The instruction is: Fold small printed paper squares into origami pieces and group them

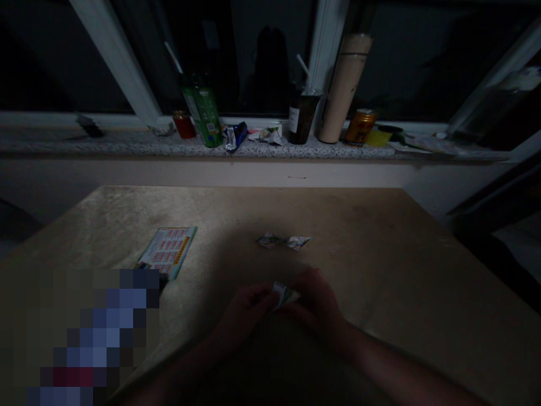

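Note:
Between my two hands is a small folded piece of printed paper (280,293), pale with some green on it. My left hand (249,304) pinches its left side between thumb and fingers. From the right, my right hand (318,300) closes around the other edge, its fingers curled and partly in shadow. Just beyond my hands, two folded paper pieces lie nearly tip to tip on the table: a left one (269,241) and a right one (298,242). The dim light hides the finer folds.
A printed calendar sheet (169,251) lies on the wooden table (359,220) at left; a pixelated patch covers the lower left corner. Along the stone windowsill (262,149) stand a green bottle (205,115), a dark cup with a straw (302,118), a tall beige flask (344,90) and an orange can (360,127).

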Action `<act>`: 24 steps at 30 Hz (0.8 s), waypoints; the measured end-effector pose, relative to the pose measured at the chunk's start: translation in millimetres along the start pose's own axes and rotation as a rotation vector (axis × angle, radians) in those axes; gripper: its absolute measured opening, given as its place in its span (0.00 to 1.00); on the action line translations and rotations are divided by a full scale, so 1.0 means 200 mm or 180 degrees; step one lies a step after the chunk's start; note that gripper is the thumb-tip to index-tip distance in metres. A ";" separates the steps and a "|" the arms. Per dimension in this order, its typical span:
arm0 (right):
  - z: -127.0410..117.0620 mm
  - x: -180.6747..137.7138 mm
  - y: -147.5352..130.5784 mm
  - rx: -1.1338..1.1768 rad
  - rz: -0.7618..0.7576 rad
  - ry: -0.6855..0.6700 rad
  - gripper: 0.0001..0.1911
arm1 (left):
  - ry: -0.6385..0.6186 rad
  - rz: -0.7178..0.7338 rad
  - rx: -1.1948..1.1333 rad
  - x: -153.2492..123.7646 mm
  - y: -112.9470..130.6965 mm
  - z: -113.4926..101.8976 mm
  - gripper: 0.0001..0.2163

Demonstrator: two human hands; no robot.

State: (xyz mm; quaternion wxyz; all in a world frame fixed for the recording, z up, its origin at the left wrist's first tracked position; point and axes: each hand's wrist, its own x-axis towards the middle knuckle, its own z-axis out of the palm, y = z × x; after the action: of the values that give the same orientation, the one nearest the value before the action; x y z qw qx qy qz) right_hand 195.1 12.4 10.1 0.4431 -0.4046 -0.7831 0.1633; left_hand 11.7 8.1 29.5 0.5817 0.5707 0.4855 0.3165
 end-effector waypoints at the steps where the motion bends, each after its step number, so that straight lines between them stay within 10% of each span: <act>1: 0.00 0.01 -0.01 -0.0035 -0.0010 -0.0087 0.16 | -0.0009 -0.0011 0.0021 0.00 0.00 0.00 0.11; 19: 0.00 0.02 -0.03 -0.0013 -0.0013 -0.0481 0.22 | 0.0415 -0.0014 0.0463 -0.02 -0.04 0.00 0.14; 24: 0.00 0.02 -0.03 0.0005 0.0009 -0.0434 0.23 | -0.0178 0.0036 0.0185 -0.02 -0.02 0.01 0.12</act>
State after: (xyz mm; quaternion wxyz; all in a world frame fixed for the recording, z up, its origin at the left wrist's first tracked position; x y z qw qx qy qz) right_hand 190.9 13.0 15.9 0.3889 -0.3933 -0.8107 0.1918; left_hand 11.7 2.5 26.7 0.5765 0.5986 0.4749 0.2895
